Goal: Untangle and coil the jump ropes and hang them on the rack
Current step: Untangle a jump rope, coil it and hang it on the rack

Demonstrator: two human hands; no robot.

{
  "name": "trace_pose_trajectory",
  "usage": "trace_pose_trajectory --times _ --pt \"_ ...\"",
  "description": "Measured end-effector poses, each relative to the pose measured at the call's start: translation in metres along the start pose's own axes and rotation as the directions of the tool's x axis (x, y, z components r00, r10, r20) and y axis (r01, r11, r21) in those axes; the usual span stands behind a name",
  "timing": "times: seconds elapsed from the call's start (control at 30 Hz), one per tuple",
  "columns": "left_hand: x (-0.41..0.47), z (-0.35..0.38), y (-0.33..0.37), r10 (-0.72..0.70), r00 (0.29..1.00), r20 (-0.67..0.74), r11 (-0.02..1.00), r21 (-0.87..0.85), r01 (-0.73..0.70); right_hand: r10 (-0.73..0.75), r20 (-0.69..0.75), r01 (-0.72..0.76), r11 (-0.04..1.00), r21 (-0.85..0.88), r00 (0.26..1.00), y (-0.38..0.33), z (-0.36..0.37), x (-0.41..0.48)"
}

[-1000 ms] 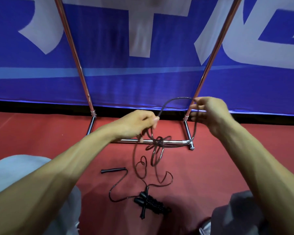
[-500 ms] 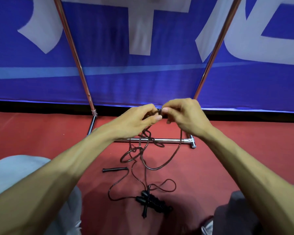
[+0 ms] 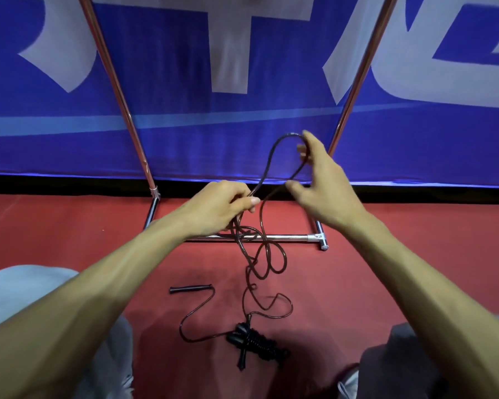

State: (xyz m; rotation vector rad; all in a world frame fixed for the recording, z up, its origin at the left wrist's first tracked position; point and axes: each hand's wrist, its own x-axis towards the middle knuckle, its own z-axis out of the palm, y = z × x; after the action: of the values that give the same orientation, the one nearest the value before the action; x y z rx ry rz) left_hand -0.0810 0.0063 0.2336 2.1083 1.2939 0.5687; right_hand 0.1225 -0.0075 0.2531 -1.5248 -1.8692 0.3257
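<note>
A thin dark jump rope (image 3: pixel 267 256) hangs in tangled loops from my hands down to the red floor. My left hand (image 3: pixel 224 204) pinches gathered strands of it between thumb and fingers. My right hand (image 3: pixel 319 180) is raised to the right with fingers spread, and a tall loop of the rope runs over its fingers. One black handle (image 3: pixel 190 289) of this rope lies on the floor. A second rope, a coiled black bundle (image 3: pixel 257 342) with its handles, lies nearer to me. The metal rack (image 3: pixel 288 238) stands behind, with its base bar on the floor.
Two slanted rack poles (image 3: pixel 114 79) rise to the left and right in front of a blue banner (image 3: pixel 242 133) with white lettering. My knees in grey fabric (image 3: pixel 20 292) frame the bottom corners. The red floor (image 3: pixel 69 226) lies open to either side.
My hands were together pinching the rope half a second ago. Now my right hand has moved up and right, drawing out a tall loop. My left hand has stayed in place.
</note>
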Motion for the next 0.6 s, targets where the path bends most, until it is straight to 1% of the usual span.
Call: trace_pose_trajectory --times 0.03,0.07,0.13,0.17,0.2,0.27,0.3,0.33,0.37,0.4,0.43,0.47,0.5,0.6 --pt "0.000 0.000 0.000 0.000 1.000 -0.008 0.999 0.033 0.000 -0.083 -0.007 0.082 0.994 -0.068 0.997 -0.004 0.003 -0.002" --pt "0.000 0.000 -0.001 -0.005 1.000 -0.024 0.998 0.065 0.006 -0.140 -0.026 0.133 0.973 -0.190 0.990 -0.007 0.005 -0.002" --pt "0.001 -0.002 -0.004 -0.024 0.998 -0.057 0.993 0.118 0.031 -0.211 -0.081 0.160 0.897 -0.413 0.974 -0.013 0.005 -0.002" --pt "0.002 -0.002 -0.004 -0.032 0.998 -0.061 0.990 0.136 0.041 -0.257 -0.092 0.180 0.850 -0.494 0.962 -0.015 0.005 -0.003" --pt "0.002 -0.003 -0.004 -0.036 0.998 -0.058 0.988 0.150 0.044 -0.324 -0.074 0.232 0.802 -0.551 0.943 -0.015 0.008 -0.003" --pt "0.002 -0.003 -0.003 -0.012 0.999 -0.037 0.989 0.146 0.018 -0.436 0.031 0.366 0.712 -0.600 0.899 -0.012 0.018 -0.003" --pt "0.002 -0.003 -0.001 0.005 1.000 -0.030 0.992 0.128 -0.001 -0.439 0.106 0.411 0.691 -0.595 0.892 -0.011 0.024 -0.003" --pt "0.001 -0.003 0.000 0.018 1.000 -0.026 0.994 0.104 -0.015 -0.387 0.190 0.422 0.704 -0.571 0.902 -0.010 0.028 -0.003" --pt "0.000 -0.004 0.000 0.025 0.999 -0.023 0.997 0.079 -0.023 -0.288 0.279 0.396 0.754 -0.524 0.916 -0.009 0.029 -0.002" --pt "0.000 -0.004 0.001 0.026 1.000 -0.015 0.998 0.062 -0.025 -0.189 0.343 0.338 0.826 -0.451 0.920 -0.008 0.027 -0.001" --pt "0.000 -0.004 0.001 0.024 1.000 -0.006 0.998 0.057 -0.024 -0.140 0.365 0.275 0.896 -0.350 0.920 -0.008 0.024 -0.001" --pt "0.000 -0.004 0.000 0.025 1.000 0.001 0.998 0.062 -0.025 -0.127 0.339 0.222 0.941 -0.256 0.932 -0.008 0.020 0.001" --pt "0.000 -0.004 -0.001 0.031 1.000 0.004 0.997 0.069 -0.031 -0.144 0.284 0.199 0.964 -0.177 0.948 -0.010 0.016 0.002" --pt "0.000 -0.002 -0.004 0.056 0.998 0.000 0.995 0.085 -0.056 -0.164 0.105 0.165 0.986 0.001 0.981 -0.014 0.005 0.001"
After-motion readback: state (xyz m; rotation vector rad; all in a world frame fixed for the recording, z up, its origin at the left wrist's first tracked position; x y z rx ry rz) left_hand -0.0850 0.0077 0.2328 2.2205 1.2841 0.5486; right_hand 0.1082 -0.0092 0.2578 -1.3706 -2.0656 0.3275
